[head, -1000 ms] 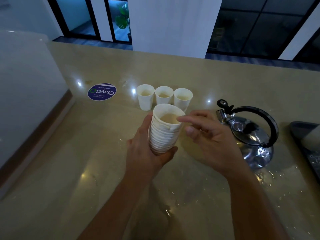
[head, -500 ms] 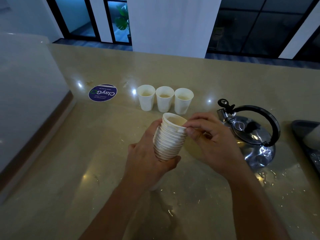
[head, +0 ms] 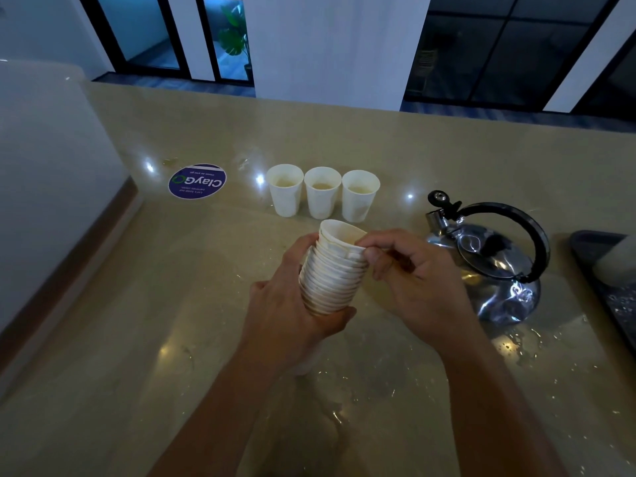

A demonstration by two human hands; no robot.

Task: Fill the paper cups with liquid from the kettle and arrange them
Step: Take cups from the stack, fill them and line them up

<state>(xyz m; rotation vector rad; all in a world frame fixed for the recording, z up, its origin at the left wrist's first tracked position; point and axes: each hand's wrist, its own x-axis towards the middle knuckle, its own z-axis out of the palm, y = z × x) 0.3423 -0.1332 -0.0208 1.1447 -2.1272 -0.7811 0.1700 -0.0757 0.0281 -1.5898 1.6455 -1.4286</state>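
Note:
My left hand [head: 287, 316] grips a stack of white paper cups [head: 332, 275] above the counter. My right hand [head: 416, 280] pinches the rim of the top cup [head: 339, 234], which sits slightly raised and tilted in the stack. Three filled paper cups [head: 322, 193] stand in a row further back, each with pale liquid inside. A shiny metal kettle [head: 495, 266] with a black handle stands to the right of my hands.
The beige stone counter [head: 137, 339] is wet in front of me and around the kettle. A round blue sticker [head: 197, 181] lies left of the cup row. A dark tray [head: 609, 270] sits at the right edge. A raised white ledge [head: 51, 160] runs along the left.
My right hand's fingers have closed from reaching over the stack to pinching the top cup's rim. The stack has tilted and come slightly lower, and the top cup has lifted a little.

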